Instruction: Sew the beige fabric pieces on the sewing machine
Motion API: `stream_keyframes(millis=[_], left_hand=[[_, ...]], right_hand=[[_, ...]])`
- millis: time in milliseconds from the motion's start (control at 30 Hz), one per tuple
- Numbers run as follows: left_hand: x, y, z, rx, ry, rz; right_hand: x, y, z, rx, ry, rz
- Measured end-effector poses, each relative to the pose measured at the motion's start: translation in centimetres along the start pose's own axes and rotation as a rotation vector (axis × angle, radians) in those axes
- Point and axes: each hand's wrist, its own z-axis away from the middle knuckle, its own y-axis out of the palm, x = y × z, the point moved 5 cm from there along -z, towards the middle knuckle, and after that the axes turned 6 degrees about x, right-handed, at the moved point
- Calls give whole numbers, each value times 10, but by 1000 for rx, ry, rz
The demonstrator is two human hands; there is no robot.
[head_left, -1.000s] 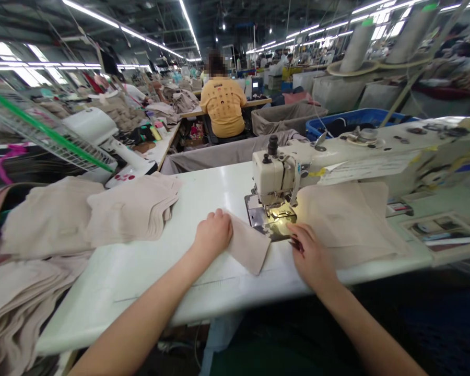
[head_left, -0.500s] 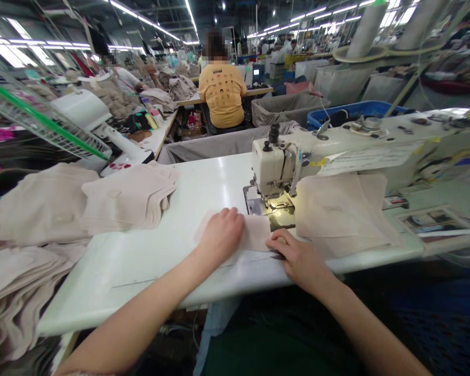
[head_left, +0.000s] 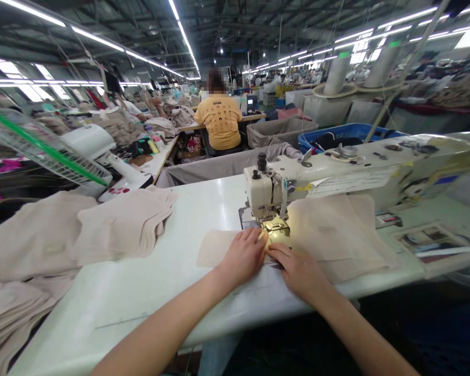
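Observation:
A small pale pink fabric piece lies on the white sewing table, its right end under my left hand. The fingers of that hand are bent together on the fabric's edge, just in front of the needle area of the sewing machine. Close beside it, my right hand has its fingers pressed together at the same edge, by the brass-coloured plate. A dark pointed tip shows under the right hand. Larger pale fabric lies right of the needle area.
Stacks of pale fabric pieces lie at the left, near a white lamp-like device and a wire rack. Behind the table are a grey cloth bin, a blue basket and a seated person in a yellow shirt.
My left hand has moved right along the fabric, close to my right hand and the brass-coloured plate. The camera view has tilted upward.

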Motion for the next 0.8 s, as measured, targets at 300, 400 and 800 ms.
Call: stream_keyframes(millis=[300,400,800], left_hand=[[11,2,-3,-4,-4,42],[19,5,-5,-55,57,130],[25,15,1,-237,125,308]], right_hand=[[-6,-1,-2,-29,-11,-116],[-11,-3,1,-52,-26,-212],[-43,5,-35,-162,291,-683]])
